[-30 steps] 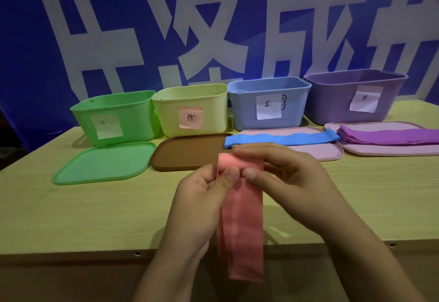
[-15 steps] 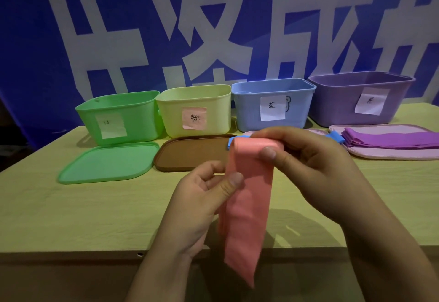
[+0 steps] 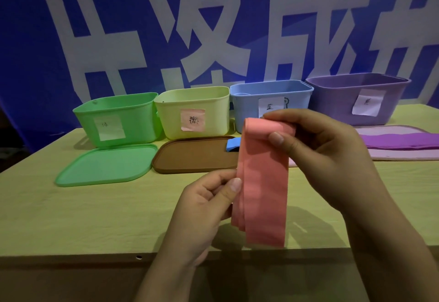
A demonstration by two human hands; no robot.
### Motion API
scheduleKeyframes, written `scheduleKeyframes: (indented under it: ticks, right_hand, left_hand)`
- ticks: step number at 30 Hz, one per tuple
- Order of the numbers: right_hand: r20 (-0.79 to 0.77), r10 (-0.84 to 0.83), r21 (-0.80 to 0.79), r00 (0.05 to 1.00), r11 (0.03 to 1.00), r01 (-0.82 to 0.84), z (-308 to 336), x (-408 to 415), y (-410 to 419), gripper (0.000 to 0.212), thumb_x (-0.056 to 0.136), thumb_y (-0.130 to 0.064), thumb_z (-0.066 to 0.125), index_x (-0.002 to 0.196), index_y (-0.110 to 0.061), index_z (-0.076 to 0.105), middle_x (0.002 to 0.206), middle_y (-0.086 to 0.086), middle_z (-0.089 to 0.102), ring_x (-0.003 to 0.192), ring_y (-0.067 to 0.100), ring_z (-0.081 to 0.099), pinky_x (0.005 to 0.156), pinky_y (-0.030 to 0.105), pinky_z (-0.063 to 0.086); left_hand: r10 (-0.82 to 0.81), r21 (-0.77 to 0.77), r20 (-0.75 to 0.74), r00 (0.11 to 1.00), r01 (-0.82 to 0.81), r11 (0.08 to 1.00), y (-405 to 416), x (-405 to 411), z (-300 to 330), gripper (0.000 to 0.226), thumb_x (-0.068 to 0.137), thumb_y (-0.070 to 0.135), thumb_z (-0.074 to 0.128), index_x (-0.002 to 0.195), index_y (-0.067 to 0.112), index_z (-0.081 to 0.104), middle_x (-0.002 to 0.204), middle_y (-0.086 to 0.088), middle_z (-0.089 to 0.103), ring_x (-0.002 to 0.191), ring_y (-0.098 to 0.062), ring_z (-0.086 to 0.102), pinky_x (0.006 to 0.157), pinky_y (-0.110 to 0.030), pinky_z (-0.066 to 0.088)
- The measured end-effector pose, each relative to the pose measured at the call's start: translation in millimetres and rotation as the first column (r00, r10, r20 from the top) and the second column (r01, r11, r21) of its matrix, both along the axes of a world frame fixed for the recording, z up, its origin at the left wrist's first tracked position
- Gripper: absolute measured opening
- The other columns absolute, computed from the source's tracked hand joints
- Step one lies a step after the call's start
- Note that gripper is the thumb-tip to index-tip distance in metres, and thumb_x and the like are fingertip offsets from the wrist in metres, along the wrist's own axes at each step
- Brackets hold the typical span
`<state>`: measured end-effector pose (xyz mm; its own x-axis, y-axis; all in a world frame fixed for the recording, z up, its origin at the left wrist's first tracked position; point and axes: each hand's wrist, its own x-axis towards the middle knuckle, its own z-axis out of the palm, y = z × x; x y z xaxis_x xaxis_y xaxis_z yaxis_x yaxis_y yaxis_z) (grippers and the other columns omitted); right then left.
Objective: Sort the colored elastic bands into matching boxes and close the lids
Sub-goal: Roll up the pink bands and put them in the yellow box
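Pink band: folded, hanging above table, in front of blue box. Right hand pinches top fold. Left hand pinches left edge, thumb on front. Blue band mostly hidden behind pink band, probably lying on lid.

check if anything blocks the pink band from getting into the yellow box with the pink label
Nothing visible does. The pink band hangs from both hands above the table, the yellow box behind it is open, and its brown lid lies flat in front, low enough to pass over.
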<state>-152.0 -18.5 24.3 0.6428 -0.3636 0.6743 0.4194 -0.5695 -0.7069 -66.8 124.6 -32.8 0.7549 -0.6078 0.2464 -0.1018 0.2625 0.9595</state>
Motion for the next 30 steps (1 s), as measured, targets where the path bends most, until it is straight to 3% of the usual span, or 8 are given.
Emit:
scheduleKeyframes:
  ticks: [4, 7, 12, 17, 21, 25, 28, 30]
  right_hand:
    - [0.005, 0.062, 0.043, 0.998, 0.997, -0.062, 1.6, 0.0, 2.4, 0.024, 0.073, -0.030, 0.061, 0.096, -0.032, 0.065, 0.097, -0.015, 0.069, 0.091, -0.002, 0.064, 0.068, 0.011, 0.052]
    - [-0.002, 0.094, 0.066, 0.996, 0.993, -0.094, 3.7, -1.2, 2.9, 0.025, 0.071, -0.030, 0.060, 0.095, -0.033, 0.065, 0.101, -0.020, 0.065, 0.091, -0.005, 0.063, 0.065, 0.010, 0.051]
    - [-0.013, 0.130, 0.055, 0.991, 0.990, -0.130, 6.2, -3.6, 7.0, 0.024, 0.071, -0.031, 0.060, 0.094, -0.035, 0.064, 0.101, -0.020, 0.065, 0.092, -0.004, 0.063, 0.067, 0.010, 0.051]
    - [0.003, 0.124, 0.036, 0.992, 0.992, -0.124, 7.7, -5.0, 6.3, 0.025, 0.071, -0.030, 0.060, 0.096, -0.033, 0.064, 0.101, -0.020, 0.065, 0.092, -0.004, 0.063, 0.066, 0.010, 0.050]
    - [0.011, 0.103, 0.002, 0.995, 0.995, -0.103, 3.6, -0.8, 4.7, 0.019, 0.078, -0.029, 0.066, 0.097, -0.035, 0.065, 0.100, -0.019, 0.066, 0.092, -0.004, 0.063, 0.069, 0.010, 0.050]
    - [0.012, 0.075, -0.030, 0.997, 0.997, -0.075, 0.9, 2.0, 4.0, 0.023, 0.077, -0.025, 0.063, 0.097, -0.036, 0.065, 0.097, -0.017, 0.069, 0.092, -0.002, 0.064, 0.072, 0.011, 0.051]
    - [0.007, 0.053, -0.065, 0.999, 0.996, -0.052, 0.0, 2.7, 4.3, 0.023, 0.078, -0.026, 0.062, 0.098, -0.036, 0.064, 0.097, -0.017, 0.068, 0.093, -0.001, 0.064, 0.072, 0.014, 0.052]
    - [0.002, 0.036, -0.108, 0.999, 0.993, -0.036, -0.2, 3.3, 5.4, 0.024, 0.079, -0.026, 0.062, 0.100, -0.037, 0.063, 0.099, -0.018, 0.067, 0.094, -0.001, 0.063, 0.073, 0.014, 0.052]
  left_hand:
    - [-0.011, -0.083, -0.059, 0.998, 0.006, 0.997, -1.1, -0.3, 3.4, 0.028, 0.069, 0.014, 0.061, 0.097, 0.015, 0.060, 0.080, -0.008, 0.074, 0.068, -0.016, 0.068, 0.055, -0.026, 0.052]
    - [0.020, -0.106, -0.073, 0.997, -0.028, 0.994, -2.8, 0.1, 1.9, 0.021, 0.069, 0.006, 0.067, 0.081, 0.021, 0.058, 0.072, -0.001, 0.070, 0.064, -0.012, 0.062, 0.050, -0.024, 0.045]
    - [0.082, -0.082, 0.177, 0.981, -0.069, 0.994, -4.5, 1.0, -1.1, 0.028, 0.073, 0.002, 0.073, 0.072, 0.030, 0.071, 0.077, 0.005, 0.070, 0.074, -0.005, 0.065, 0.065, -0.022, 0.052]
    - [0.246, -0.094, 0.424, 0.871, -0.228, 0.969, -1.0, 3.1, -1.7, 0.014, 0.067, 0.033, 0.070, 0.081, 0.034, 0.070, 0.095, 0.006, 0.061, 0.091, -0.014, 0.061, 0.079, -0.028, 0.051]
    - [0.217, -0.084, 0.379, 0.899, -0.200, 0.976, 0.9, -5.1, 6.5, 0.023, 0.076, 0.014, 0.057, 0.084, 0.030, 0.072, 0.086, 0.009, 0.066, 0.083, -0.005, 0.062, 0.073, -0.019, 0.051]
    - [0.097, -0.073, 0.141, 0.985, -0.087, 0.993, 2.8, -10.5, 15.7, 0.026, 0.078, 0.028, 0.049, 0.085, 0.029, 0.074, 0.087, -0.001, 0.073, 0.084, -0.013, 0.066, 0.077, -0.028, 0.051]
    - [0.071, -0.017, 0.184, 0.980, -0.069, 0.997, -0.9, -14.6, 22.5, 0.026, 0.076, 0.044, 0.072, 0.086, 0.019, 0.071, 0.084, 0.001, 0.074, 0.079, -0.008, 0.067, 0.069, -0.022, 0.052]
    - [0.105, 0.025, 0.205, 0.973, -0.113, 0.993, -5.1, -16.3, 24.2, 0.026, 0.070, 0.041, 0.065, 0.083, 0.019, 0.068, 0.078, 0.005, 0.073, 0.073, -0.003, 0.065, 0.065, -0.019, 0.051]
